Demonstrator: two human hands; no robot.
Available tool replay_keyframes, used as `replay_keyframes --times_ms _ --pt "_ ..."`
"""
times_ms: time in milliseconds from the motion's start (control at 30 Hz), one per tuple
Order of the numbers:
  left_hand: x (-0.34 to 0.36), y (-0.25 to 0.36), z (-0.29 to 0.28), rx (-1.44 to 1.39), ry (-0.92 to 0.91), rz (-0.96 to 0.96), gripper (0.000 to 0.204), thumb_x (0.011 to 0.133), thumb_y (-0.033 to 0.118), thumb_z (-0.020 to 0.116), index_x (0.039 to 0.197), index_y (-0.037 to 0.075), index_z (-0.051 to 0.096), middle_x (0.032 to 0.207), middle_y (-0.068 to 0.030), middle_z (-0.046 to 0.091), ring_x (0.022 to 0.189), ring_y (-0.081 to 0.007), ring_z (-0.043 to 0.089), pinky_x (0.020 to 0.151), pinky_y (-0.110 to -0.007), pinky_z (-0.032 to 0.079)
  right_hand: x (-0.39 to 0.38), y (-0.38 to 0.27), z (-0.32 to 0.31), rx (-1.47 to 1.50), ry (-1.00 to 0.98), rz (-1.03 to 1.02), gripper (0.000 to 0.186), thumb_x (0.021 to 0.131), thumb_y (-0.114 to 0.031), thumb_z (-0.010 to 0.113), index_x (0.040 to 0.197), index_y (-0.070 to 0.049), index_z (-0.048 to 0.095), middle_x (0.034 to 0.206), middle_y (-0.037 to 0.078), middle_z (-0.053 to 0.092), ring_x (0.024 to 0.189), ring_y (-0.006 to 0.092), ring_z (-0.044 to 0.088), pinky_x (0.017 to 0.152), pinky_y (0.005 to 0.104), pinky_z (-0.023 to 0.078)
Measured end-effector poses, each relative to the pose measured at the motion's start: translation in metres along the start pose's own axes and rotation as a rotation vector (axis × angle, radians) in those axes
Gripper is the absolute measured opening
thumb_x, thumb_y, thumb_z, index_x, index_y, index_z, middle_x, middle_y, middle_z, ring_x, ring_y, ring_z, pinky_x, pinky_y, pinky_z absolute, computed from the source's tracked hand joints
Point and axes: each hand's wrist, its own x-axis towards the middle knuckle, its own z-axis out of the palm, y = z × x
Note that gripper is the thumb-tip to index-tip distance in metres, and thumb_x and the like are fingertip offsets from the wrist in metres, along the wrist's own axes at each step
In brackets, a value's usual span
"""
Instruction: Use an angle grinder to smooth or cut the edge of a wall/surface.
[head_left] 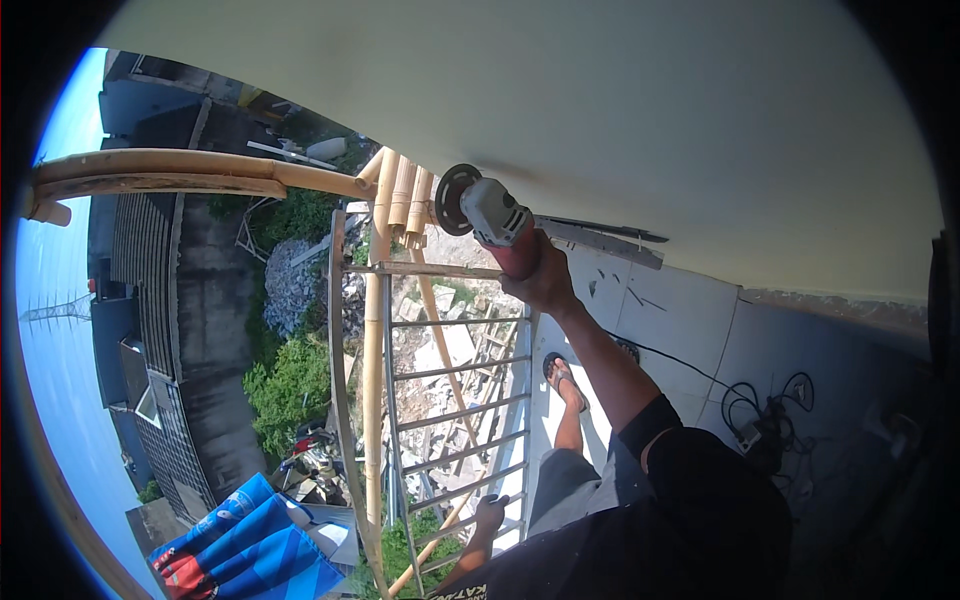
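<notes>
Grinder (505, 223) in right grip (545, 280), disc (450, 203) beyond

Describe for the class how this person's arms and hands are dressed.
The right hand and left hand wear no gloves. The right forearm is bare below a short, loose black sleeve. The visible part of the left forearm is bare too; its sleeve edge cannot be made out.

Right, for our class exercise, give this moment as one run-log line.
right hand: grips angle grinder | disc: near wall, contact unclear | left hand: on metal railing | floor: coiled dark cables
</notes>
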Motion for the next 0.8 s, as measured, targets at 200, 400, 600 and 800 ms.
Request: replay_keyframes --times_ms 200,400,600,800 --pt "-0.013 0.018 -0.008 -0.024 -0.012 0.007 0.056 0.084 0.032 0.079 0.124 -0.002 0.061 0.079 -0.0117 0.068 0.063 -0.0175 0.063 0.056 -0.032 0.051 0.0 0.002 0.004 0.01 -0.01 -0.007 0.067 0.062 -0.029 0.082 0.118 -0.004 0.055 0.104 0.021 0.071 0.099 0.036 0.07 0.085 0.0431 0.057" --pt "-0.024 0.04 -0.015 -0.087 -0.08 -0.12 0.06 0.082 0.037 0.077 0.123 -0.005 0.064 0.121 -0.0249 0.066 0.117 -0.0345 0.062 0.101 -0.04 0.046 0.001 0.005 0.006 0.028 0.012 -0.05 0.067 0.062 -0.029 0.082 0.118 -0.004 0.055 0.102 0.02 0.071 0.097 0.0357 0.071 0.083 0.0425 0.057" --pt "-0.014 0.038 -0.008 -0.094 -0.088 -0.096 0.061 0.082 0.038 0.077 0.123 -0.005 0.063 0.12 -0.0246 0.067 0.116 -0.0353 0.063 0.102 -0.041 0.046 0.003 0.009 0.002 0.037 0.02 -0.057 0.067 0.062 -0.029 0.083 0.117 -0.003 0.056 0.101 0.021 0.071 0.095 0.0352 0.072 0.083 0.0421 0.058" --pt "0.0 0.02 -0.009 0.009 -0.016 0.015 0.055 0.084 0.03 0.077 0.126 -0.003 0.061 0.088 -0.0147 0.07 0.074 -0.0201 0.066 0.063 -0.034 0.053 0.004 0.006 0.01 0.053 0.023 -0.057 0.067 0.061 -0.03 0.083 0.117 -0.002 0.056 0.101 0.021 0.072 0.095 0.0347 0.072 0.083 0.0418 0.058"
